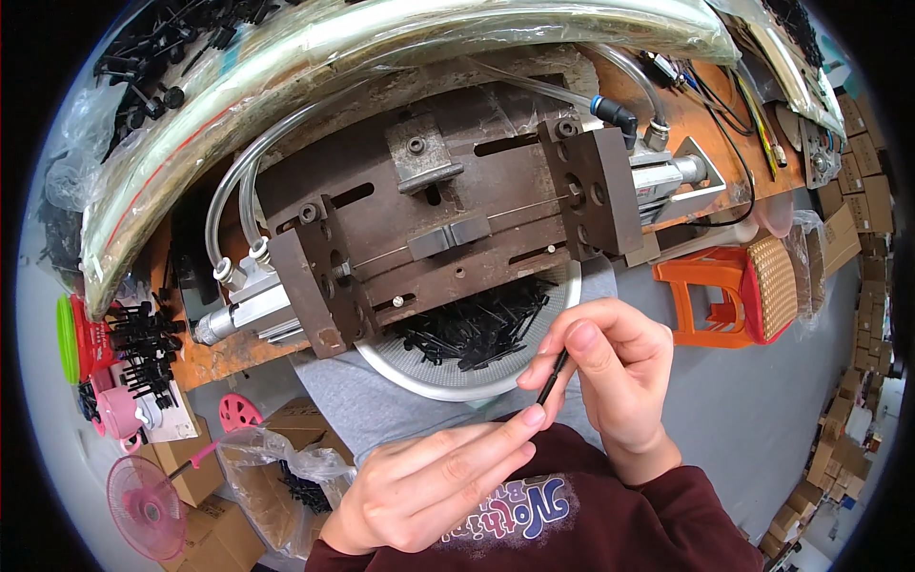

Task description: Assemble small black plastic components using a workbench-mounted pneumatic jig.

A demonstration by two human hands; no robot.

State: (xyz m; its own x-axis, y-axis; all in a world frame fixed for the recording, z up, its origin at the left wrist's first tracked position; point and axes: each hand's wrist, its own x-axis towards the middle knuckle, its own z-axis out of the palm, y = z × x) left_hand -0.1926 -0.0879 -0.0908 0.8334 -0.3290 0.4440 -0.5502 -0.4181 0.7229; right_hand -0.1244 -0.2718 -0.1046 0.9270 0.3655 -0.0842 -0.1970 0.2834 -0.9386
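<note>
A thin black rod-shaped part (550, 383) is held at a slant in front of my chest. My right hand (620, 367) pinches its upper end between thumb and fingers. At the lower end are the fingertips of my left hand (438, 481), closed on it with the thumb hidden underneath. Just beyond my hands, a pale perforated basket (434, 383) rests on my lap. Inside lies a heap of similar slim black parts (477, 334). The dark metal fixture (381, 224) overhangs the basket's far side.
Two silver air cylinders (253, 307) (662, 176) flank the fixture on the wooden bench (214, 348), with clear hoses attached. An orange stool (701, 286) stands at right. At lower left are a pink fan (145, 505) and a carton with a plastic liner (272, 477). Cartons line the far right.
</note>
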